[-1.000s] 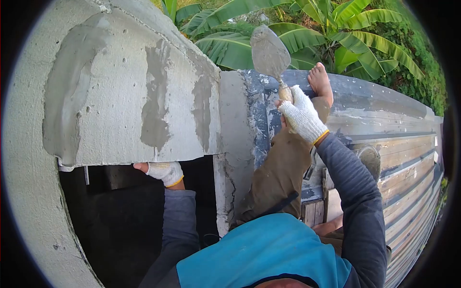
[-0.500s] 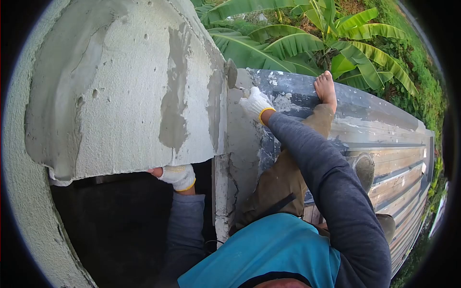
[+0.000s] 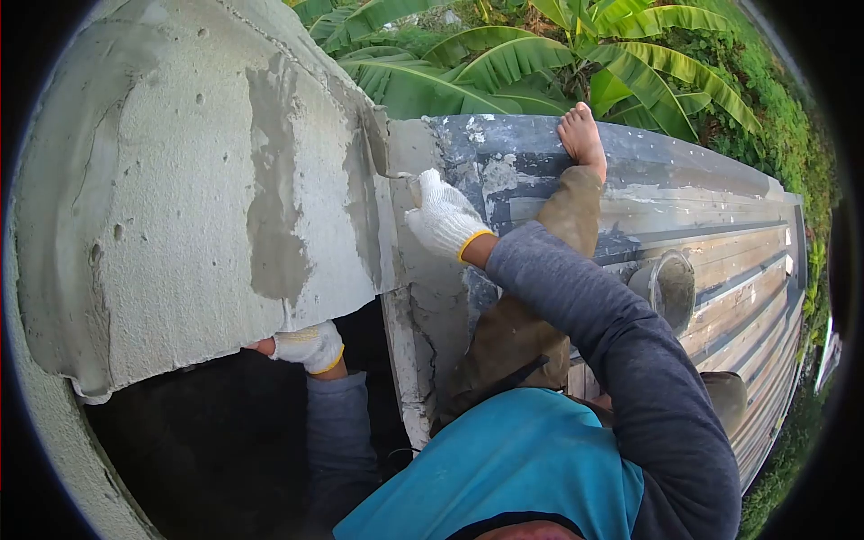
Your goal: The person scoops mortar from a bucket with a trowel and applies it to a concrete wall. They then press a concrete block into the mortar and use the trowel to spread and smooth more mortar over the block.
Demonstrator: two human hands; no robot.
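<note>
My right hand [image 3: 444, 220], in a white knit glove, is closed around a trowel [image 3: 378, 148]. The blade is edge-on and pressed into the joint between a curved concrete slab [image 3: 180, 207] and a grey concrete wall edge [image 3: 423, 297]. Only a sliver of the blade shows. My left hand [image 3: 306, 345], also gloved, grips the slab's lower edge from underneath, above a dark opening [image 3: 207, 432]. Wet mortar patches streak the slab's face.
My bare foot [image 3: 580, 135] rests on the rim of a planked platform [image 3: 720, 261] to the right. A round pan with mortar [image 3: 670, 288] sits on the planks. Banana plants [image 3: 540, 54] stand beyond. The concrete below the joint is cracked.
The right hand brought the raised, loaded trowel down to the joint beside the slab, then slid lower along it. The left hand stayed on the slab's lower edge.
</note>
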